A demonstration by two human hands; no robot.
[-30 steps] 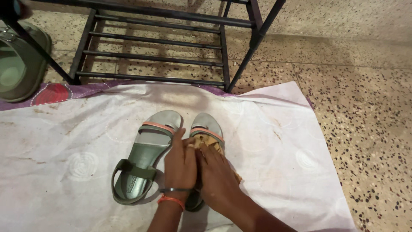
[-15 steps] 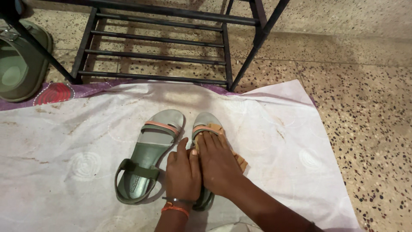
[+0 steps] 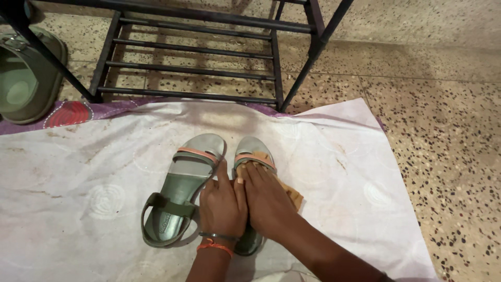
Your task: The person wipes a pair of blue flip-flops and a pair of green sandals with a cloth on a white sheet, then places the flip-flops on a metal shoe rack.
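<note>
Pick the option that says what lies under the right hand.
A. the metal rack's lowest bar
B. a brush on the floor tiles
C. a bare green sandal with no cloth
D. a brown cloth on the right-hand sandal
D: the right hand presses a brown cloth onto the right-hand sandal.

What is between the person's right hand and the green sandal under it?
In the head view, a folded tan cloth lies between the right hand and the grey-green, pink-strapped sandal, pressed flat onto its footbed.
</note>
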